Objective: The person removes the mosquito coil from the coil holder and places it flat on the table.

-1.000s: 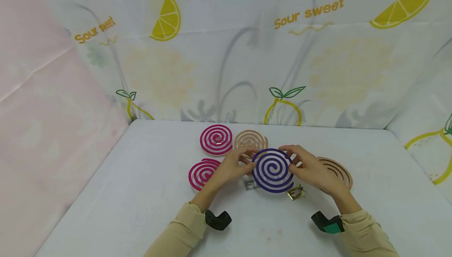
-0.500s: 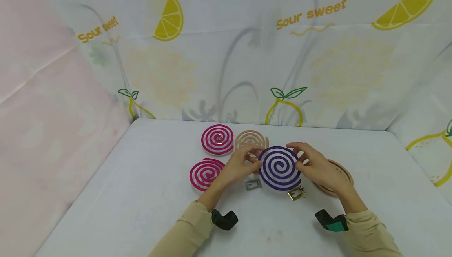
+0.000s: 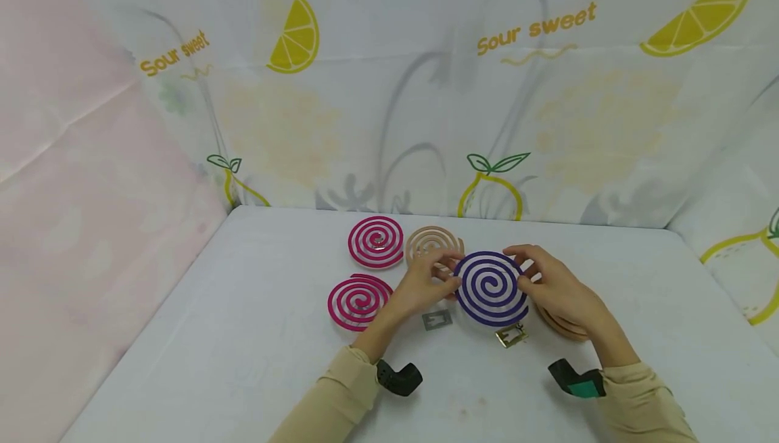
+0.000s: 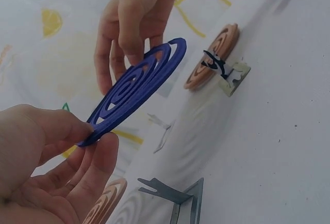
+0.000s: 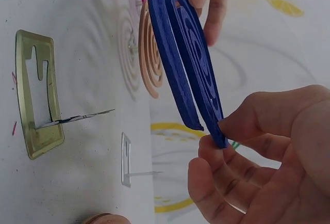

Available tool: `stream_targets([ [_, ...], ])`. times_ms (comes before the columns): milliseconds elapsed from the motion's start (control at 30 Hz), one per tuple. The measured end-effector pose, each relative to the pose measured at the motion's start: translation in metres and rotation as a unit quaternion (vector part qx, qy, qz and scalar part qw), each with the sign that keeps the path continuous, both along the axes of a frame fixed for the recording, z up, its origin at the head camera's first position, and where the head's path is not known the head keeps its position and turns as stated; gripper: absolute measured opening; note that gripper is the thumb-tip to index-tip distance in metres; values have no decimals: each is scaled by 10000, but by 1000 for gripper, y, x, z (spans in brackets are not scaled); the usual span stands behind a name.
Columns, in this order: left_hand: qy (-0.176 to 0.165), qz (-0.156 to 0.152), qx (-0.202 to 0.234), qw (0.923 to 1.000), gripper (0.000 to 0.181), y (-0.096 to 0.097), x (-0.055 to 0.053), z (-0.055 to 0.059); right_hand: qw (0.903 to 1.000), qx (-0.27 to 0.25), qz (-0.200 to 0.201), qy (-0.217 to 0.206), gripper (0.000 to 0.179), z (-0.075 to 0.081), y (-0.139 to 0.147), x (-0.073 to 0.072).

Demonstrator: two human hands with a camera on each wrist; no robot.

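A dark blue-purple mosquito coil [image 3: 491, 286] is held up over the white table, tilted, between both hands. My left hand [image 3: 422, 289] pinches its left edge between thumb and fingers. On the opposite edge, my right hand [image 3: 558, 293] pinches it near the coil's outer end. Below it a gold metal coil stand [image 5: 21, 84] lies on the table with a thin prong bent upright. To its left is a grey metal stand [image 4: 195, 190], its forked prong also raised. The coil is apart from both stands.
Two pink coils [image 3: 360, 302] sit at the left, one behind the other. A tan coil [image 3: 433, 237] stands behind my left hand, and another tan coil [image 3: 558, 324] is partly hidden under my right forearm. A printed lemon curtain [image 3: 389, 125] closes off the back.
Both hands have moved to the right with the blue-purple coil between them. The grey stand, partly covered earlier, now shows fully. The other coils stay in place.
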State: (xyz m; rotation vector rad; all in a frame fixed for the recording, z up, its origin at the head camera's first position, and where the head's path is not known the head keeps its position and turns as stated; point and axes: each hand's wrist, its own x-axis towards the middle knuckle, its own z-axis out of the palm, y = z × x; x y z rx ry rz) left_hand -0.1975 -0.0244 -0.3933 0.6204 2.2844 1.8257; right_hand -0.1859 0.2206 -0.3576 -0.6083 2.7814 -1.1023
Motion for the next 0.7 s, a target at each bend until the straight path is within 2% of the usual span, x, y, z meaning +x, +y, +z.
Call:
stream_targets([
  [700,-134,55,199,9997,41,16,-4,-8,9999,23,-96,20,41,3,11,-2],
])
